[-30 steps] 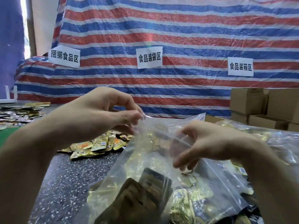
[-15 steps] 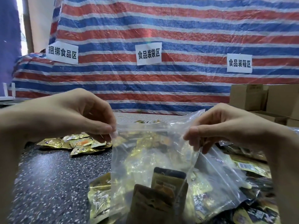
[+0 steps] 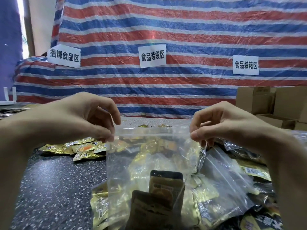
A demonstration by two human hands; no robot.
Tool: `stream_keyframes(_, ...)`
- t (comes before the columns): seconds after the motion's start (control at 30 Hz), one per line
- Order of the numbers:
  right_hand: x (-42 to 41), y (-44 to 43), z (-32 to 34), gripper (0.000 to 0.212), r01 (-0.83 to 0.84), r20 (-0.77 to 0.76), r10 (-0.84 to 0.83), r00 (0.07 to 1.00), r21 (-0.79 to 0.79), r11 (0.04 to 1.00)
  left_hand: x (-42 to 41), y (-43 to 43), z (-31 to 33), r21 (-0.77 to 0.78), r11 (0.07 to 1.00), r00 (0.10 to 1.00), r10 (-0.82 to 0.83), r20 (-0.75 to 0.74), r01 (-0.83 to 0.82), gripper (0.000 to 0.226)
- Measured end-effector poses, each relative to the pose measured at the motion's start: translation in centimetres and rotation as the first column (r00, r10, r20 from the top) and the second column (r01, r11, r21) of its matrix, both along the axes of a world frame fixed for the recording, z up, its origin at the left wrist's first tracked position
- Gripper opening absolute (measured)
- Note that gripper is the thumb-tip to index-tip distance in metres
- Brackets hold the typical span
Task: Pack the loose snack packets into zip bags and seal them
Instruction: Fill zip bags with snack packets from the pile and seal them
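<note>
Zip bag (image 3: 149, 156) is stretched wider than before, left hand (image 3: 86, 117) and right hand (image 3: 221, 123) pinching its top corners.

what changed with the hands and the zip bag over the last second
The right hand slid right along the top edge of the zip bag, away from the left hand; they now pinch its opposite top corners, and the bag hangs upright and stretched. Unchanged: both hands keep their pinch, dark snack packets sit inside, loose gold packets lie on the speckled counter.
</note>
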State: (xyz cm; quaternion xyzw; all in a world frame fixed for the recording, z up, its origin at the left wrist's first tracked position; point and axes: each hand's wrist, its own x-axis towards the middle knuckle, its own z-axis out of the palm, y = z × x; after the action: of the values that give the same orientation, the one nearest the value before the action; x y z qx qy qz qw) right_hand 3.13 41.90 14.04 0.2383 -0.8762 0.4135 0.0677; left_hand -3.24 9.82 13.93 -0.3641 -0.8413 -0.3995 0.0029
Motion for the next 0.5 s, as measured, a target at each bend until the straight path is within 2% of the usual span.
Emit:
stream_keyframes(0.07,-0.1,-0.3,-0.1,0.009,-0.022,0.006,0.022,1.000,0.001,1.000,0.6,0.6,0.0,-0.127,0.991,0.999,0.034,-0.012,-0.036,0.025)
stream_keyframes(0.17,-0.1,-0.6,-0.1,0.007,-0.061,0.022,0.062,0.998,-0.014,0.998,2.0,3.6,-0.2,-0.220,0.971,0.971,0.038,-0.237,-0.091,0.049)
stream_keyframes(0.2,-0.1,-0.7,-0.1,0.007,-0.073,0.023,0.074,0.997,-0.016,0.997,2.6,5.0,-0.4,-0.200,0.975,0.950,0.032,-0.310,-0.098,0.051)
stream_keyframes(0.27,0.0,-0.9,0.0,0.008,-0.090,0.018,0.090,0.996,-0.014,0.996,3.3,7.6,-1.1,-0.135,0.990,0.922,-0.020,-0.386,-0.035,0.038)
stream_keyframes(0.37,0.0,-1.0,-0.1,0.005,-0.073,-0.010,0.073,0.997,0.017,0.997,3.4,9.4,-1.8,-0.042,0.999,0.898,-0.037,-0.439,0.021,0.012)
stream_keyframes(0.5,-0.1,-1.5,-0.1,0.008,-0.056,-0.071,0.059,0.996,0.045,0.997,3.2,9.0,-1.9,0.057,0.998,0.889,0.006,-0.458,0.023,0.006)
